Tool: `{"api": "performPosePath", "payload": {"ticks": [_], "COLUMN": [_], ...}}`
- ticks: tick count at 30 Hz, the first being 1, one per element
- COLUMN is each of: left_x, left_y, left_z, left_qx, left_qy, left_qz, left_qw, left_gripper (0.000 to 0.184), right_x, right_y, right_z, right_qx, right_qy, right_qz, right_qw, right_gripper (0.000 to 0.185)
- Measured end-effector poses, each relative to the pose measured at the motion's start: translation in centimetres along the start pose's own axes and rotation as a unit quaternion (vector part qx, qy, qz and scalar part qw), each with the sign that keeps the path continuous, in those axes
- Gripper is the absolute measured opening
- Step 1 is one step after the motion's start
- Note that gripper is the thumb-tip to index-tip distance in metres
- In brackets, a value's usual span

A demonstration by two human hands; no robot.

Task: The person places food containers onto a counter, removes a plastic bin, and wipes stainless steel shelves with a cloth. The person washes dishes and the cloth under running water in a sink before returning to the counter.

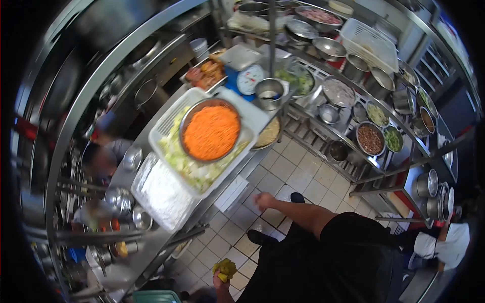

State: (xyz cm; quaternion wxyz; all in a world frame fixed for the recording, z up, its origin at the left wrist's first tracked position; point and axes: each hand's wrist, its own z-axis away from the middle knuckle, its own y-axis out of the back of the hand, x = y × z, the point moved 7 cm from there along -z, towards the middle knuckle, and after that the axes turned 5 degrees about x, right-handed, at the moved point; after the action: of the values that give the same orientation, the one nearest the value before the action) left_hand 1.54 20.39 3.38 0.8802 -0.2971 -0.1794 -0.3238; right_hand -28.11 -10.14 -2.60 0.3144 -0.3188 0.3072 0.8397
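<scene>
Yellow cloth (226,268) crumpled in left hand (219,281).

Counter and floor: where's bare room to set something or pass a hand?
Bare counter shows below the shiny tray; a hand could pass over floor tiles between the right hand and the rack. Crowded: around the tub and on the rack.

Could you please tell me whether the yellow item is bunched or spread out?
Bunched: the yellow item forms a crumpled clump in the left hand.

Tiled floor (295,164), steel counter (122,179), metal rails (118,51)
</scene>
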Motion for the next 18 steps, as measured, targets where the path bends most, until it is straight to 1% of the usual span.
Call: {"api": "performPosePath", "payload": {"ticks": [1, 2, 3, 4, 5, 6, 7, 8, 9, 10, 11, 12, 14, 15, 16, 18], "left_x": [-0.5, -0.8, -1.5, -2.1, -2.9, -3.5, -4.3, -4.9, -5.1, -5.2, -4.9, -4.6, -4.5, -4.4, -4.4, -4.5], "left_y": [-1.3, -3.1, -5.0, -6.7, -7.9, -9.2, -11.4, -14.1, -16.4, -19.0, -22.3, -25.8, -31.8, -33.9, -36.0, -39.3], "left_z": [-0.7, -1.7, -2.8, -3.4, -5.1, -6.5, -8.3, -10.1, -11.8, -13.0, -13.6, -14.2, -15.9, -16.4, -16.9, -17.9], "left_qx": [0.001, -0.003, 0.006, 0.018, 0.007, 0.009, -0.014, -0.039, -0.034, -0.028, -0.018, -0.007, -0.063, -0.063, -0.077, -0.090], "left_qy": [0.015, 0.020, 0.021, 0.022, 0.010, 0.015, 0.041, 0.066, 0.065, 0.063, 0.062, 0.060, 0.057, 0.055, 0.050, 0.046], "left_qz": [0.022, 0.009, 0.006, 0.004, 0.002, -0.010, -0.021, -0.030, -0.058, -0.084, -0.109, -0.130, -0.200, -0.199, -0.185, -0.171], "left_qw": [1.000, 1.000, 1.000, 1.000, 1.000, 1.000, 0.999, 0.997, 0.996, 0.994, 0.992, 0.990, 0.976, 0.976, 0.978, 0.980], "left_gripper": [0.044, 0.044, 0.043, 0.043, 0.042, 0.042, 0.042, 0.041, 0.041, 0.042, 0.043, 0.044, 0.043, 0.043, 0.040, 0.037], "right_x": [4.9, 7.8, 13.8, 23.1, 19.2, 21.1, 22.9, 24.6, 28.7, 28.8, 29.2, 30.7, 33.3, 35.7, 35.0, 33.0], "right_y": [0.9, 4.5, 8.8, 10.0, 15.0, 18.1, 21.0, 23.4, 24.8, 26.6, 28.7, 29.6, 33.1, 33.7, 34.6, 36.2], "right_z": [-2.1, -0.4, 0.2, -1.2, 4.9, 6.6, 8.2, 9.3, 8.9, 11.5, 12.8, 13.2, 14.0, 13.3, 13.3, 13.5], "right_qx": [0.035, 0.022, 0.194, 0.249, 0.279, 0.290, 0.293, 0.288, 0.271, 0.219, 0.242, 0.242, 0.431, 0.424, 0.425, 0.468], "right_qy": [0.157, 0.081, -0.042, -0.076, -0.180, -0.202, -0.198, -0.177, -0.221, -0.289, -0.270, -0.270, -0.212, -0.243, -0.241, -0.237], "right_qz": [0.392, 0.377, 0.139, 0.074, 0.086, 0.094, 0.072, 0.088, 0.079, -0.056, -0.014, -0.014, -0.010, -0.060, -0.058, -0.077], "right_qw": [0.906, 0.922, 0.970, 0.963, 0.939, 0.931, 0.933, 0.937, 0.933, 0.930, 0.932, 0.932, 0.877, 0.870, 0.871, 0.848], "right_gripper": [0.038, 0.034, 0.034, 0.037, 0.039, 0.040, 0.034, 0.032, 0.031, 0.030, 0.031, 0.031, 0.024, 0.028, 0.028, 0.037]}}
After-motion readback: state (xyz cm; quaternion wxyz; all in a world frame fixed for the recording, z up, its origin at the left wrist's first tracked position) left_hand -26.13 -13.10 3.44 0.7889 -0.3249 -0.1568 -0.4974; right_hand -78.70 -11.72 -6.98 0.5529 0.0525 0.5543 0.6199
